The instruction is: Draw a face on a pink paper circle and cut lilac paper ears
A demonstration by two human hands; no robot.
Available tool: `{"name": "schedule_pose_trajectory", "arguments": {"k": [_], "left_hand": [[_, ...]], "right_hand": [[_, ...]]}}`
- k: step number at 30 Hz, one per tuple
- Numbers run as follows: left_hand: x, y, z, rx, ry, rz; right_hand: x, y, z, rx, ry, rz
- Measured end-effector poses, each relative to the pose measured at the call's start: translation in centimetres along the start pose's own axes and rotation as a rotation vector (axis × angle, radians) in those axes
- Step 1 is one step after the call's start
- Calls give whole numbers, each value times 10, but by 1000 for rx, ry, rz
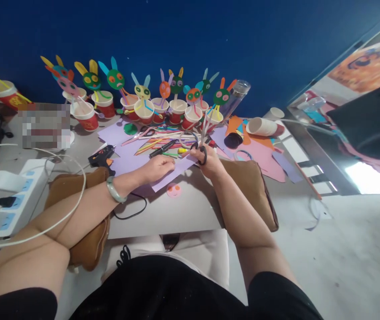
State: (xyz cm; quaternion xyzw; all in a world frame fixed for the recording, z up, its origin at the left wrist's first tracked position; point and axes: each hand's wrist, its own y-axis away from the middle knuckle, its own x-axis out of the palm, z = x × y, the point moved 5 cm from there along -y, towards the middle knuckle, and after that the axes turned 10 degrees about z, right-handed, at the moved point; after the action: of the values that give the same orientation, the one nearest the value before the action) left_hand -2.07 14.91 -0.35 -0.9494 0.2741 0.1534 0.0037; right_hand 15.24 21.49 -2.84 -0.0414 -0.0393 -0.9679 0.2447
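Note:
My left hand [159, 169] has its fingers closed on a piece of purple paper [176, 172] in front of me. My right hand [211, 163] has the black-handled scissors [204, 131] in its fingers, with the blades pointing away towards the cups. The paper's far right corner reaches the right fingertips; whether they pinch it too, I cannot tell. Just below the paper lies a small pink paper disc [174, 190] with orange eyes. More purple sheets [123, 161] lie beneath and behind my left wrist.
Red and white paper cups [86, 116] with paper rabbit heads line the wall. Colourful thin sticks [153, 138], a black marker [163, 149] and a glue gun [102, 158] lie behind my hands. Brown cushions [248, 189] sit under both forearms. A power strip [26, 195] with cables is at left.

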Motion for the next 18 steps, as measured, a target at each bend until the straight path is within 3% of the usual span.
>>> {"name": "schedule_pose_trajectory", "arguments": {"k": [5,12,15,18], "left_hand": [[4,-1,1,-8,-126,85],[7,1,1,-13,-236,268],[11,3,2,-30,-249,366],[13,3,0,-20,-274,368]], "right_hand": [[7,9,4,89,68,183],[9,20,20,42,135,260],[19,22,17,71,205,374],[29,24,10,90,289,436]]}}
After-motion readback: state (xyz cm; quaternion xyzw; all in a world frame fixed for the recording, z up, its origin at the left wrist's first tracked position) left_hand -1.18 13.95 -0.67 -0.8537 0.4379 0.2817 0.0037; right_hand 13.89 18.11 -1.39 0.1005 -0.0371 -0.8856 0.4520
